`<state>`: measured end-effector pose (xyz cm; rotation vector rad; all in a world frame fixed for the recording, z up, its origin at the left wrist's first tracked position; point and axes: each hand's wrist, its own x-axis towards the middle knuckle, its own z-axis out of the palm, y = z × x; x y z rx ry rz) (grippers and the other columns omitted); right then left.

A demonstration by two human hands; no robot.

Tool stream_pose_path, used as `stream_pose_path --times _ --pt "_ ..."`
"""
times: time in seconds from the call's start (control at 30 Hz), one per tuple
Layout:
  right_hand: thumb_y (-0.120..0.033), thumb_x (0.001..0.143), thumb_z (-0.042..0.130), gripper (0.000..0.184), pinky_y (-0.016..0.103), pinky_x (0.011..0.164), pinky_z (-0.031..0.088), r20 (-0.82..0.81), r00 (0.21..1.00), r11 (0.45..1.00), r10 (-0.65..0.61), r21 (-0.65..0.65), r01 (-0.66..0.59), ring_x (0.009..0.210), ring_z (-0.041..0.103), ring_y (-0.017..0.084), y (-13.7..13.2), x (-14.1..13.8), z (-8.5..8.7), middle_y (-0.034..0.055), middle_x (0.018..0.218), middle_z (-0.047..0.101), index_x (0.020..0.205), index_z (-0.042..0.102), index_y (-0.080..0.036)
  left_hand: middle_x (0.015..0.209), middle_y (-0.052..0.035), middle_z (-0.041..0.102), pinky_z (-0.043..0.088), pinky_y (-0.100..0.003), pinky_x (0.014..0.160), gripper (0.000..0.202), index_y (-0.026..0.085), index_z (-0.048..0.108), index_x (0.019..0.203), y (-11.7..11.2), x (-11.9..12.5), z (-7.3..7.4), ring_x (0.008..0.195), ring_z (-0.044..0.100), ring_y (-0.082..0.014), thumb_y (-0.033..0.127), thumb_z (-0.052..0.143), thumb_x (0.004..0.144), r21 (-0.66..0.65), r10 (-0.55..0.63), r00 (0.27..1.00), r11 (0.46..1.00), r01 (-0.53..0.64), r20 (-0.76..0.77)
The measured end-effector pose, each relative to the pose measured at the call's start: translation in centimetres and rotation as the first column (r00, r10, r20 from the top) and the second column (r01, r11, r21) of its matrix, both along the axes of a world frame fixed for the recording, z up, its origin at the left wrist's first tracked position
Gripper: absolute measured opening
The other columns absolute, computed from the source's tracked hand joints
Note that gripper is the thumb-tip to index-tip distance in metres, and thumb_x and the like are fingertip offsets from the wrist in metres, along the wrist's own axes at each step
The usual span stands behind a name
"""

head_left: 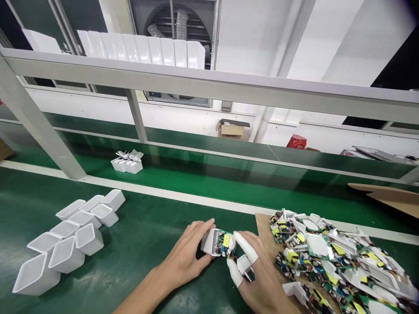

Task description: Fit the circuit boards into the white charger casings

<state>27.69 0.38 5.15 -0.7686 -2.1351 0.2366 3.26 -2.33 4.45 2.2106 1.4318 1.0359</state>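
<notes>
My left hand [185,253] is closed around a small white plastic housing [208,242], which lies on its side with its opening to the right. My right hand [262,272], with white finger covers on thumb and a finger, grips a green circuit board [225,242] with a yellow component at that opening. How far the board sits inside the housing I cannot tell. A small white piece [244,265] shows within my right hand. Right of it, circuit boards with white plastic parts [330,261] lie heaped on cardboard [263,224].
Several open white housings [36,274] stand in rows at the left of the green table [140,244]. Behind the pale edge strip, a cluster of white parts [127,163] sits on the green belt [196,174]. A metal rail [229,87] spans above, carrying white housings [140,49].
</notes>
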Motion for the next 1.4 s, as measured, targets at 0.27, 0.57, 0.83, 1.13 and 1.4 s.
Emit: stream_pose_path --times 0.27,0.57,0.83,1.13,1.4 --pt "-0.012 0.094 0.060 0.072 0.052 0.098 0.060 -0.010 1.000 0.997 0.000 0.074 0.001 0.125 0.063 0.033 -0.1 0.1 -1.1 0.0145 0.132 0.065 0.159 0.033 -0.027 0.147 -0.0084 0.059 0.047 -0.051 0.115 0.089 0.036 0.019 0.164 0.0 0.0 -0.5 0.136 0.050 -0.0314 0.006 0.063 0.093 0.002 -0.004 1.000 1.000 0.004 -0.031" --pt "-0.007 0.092 0.057 0.061 0.047 0.097 0.060 -0.006 1.000 0.979 0.005 0.202 -0.004 0.122 0.062 0.031 0.2 0.0 -0.5 0.0180 0.129 0.065 0.152 0.045 -0.012 0.148 -0.0072 0.061 0.047 -0.052 0.116 0.091 0.034 0.020 0.165 0.0 0.3 -0.7 0.140 0.047 -0.0303 0.000 0.061 0.092 -0.024 -0.025 0.998 0.999 0.024 -0.056" --pt "-0.006 0.091 0.057 0.062 0.048 0.096 0.060 0.028 1.000 0.979 -0.003 0.202 -0.003 0.123 0.060 0.031 0.2 0.2 -0.8 0.0193 0.129 0.064 0.151 0.043 -0.009 0.147 -0.0067 0.063 0.049 -0.050 0.115 0.089 0.033 0.022 0.165 0.1 0.4 -0.8 0.138 0.049 -0.0291 0.002 0.063 0.093 0.019 -0.019 0.997 1.000 0.021 -0.076" --pt "-0.007 0.092 0.057 0.067 0.052 0.101 0.059 0.079 0.997 0.989 -0.015 0.145 0.004 0.127 0.057 0.032 0.1 0.5 -1.3 0.0208 0.133 0.062 0.156 0.038 -0.008 0.146 -0.0065 0.064 0.051 -0.050 0.113 0.089 0.035 0.023 0.165 0.3 0.6 -0.9 0.136 0.051 -0.0293 0.005 0.066 0.093 0.009 -0.032 0.998 0.999 0.032 -0.052" --pt "-0.001 0.089 0.055 0.075 0.053 0.106 0.056 0.092 0.996 0.994 -0.010 0.106 0.000 0.134 0.052 0.032 -0.1 0.9 -1.4 0.0189 0.140 0.059 0.160 0.033 -0.011 0.143 -0.0063 0.065 0.052 -0.049 0.113 0.087 0.036 0.024 0.164 0.4 0.7 -1.2 0.135 0.053 -0.0282 0.009 0.068 0.094 -0.004 -0.029 0.999 1.000 0.029 -0.017"
